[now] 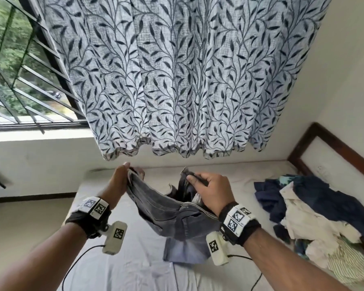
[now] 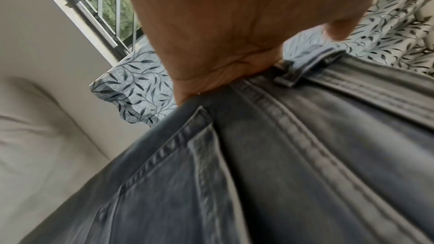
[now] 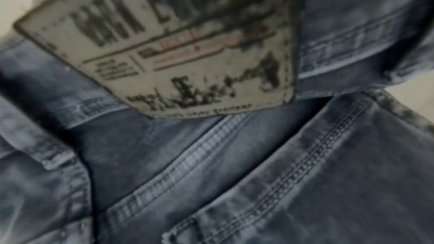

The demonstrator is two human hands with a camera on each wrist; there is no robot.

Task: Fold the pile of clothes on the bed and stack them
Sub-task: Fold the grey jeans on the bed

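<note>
A pair of faded blue-grey jeans (image 1: 172, 215) hangs in the air above the bed, held up by the waistband. My left hand (image 1: 122, 179) grips the waistband's left end, thumb on the near side and fingers behind the cloth. My right hand (image 1: 206, 185) pinches the right end of the waistband. In the left wrist view my palm (image 2: 223, 34) presses on the denim (image 2: 281, 155) beside a belt loop (image 2: 303, 66). The right wrist view is filled by the jeans' back (image 3: 234, 173) with a worn brand patch (image 3: 187, 53); my right hand is hidden there. The legs hang down onto the sheet.
A heap of unfolded clothes (image 1: 315, 217), navy, white and green-striped, lies on the right of the bed. The pale sheet (image 1: 135, 265) spreads below the jeans. A leaf-print curtain (image 1: 177, 80) hangs ahead, a barred window (image 1: 19, 70) at left, a wooden headboard (image 1: 334, 148) at right.
</note>
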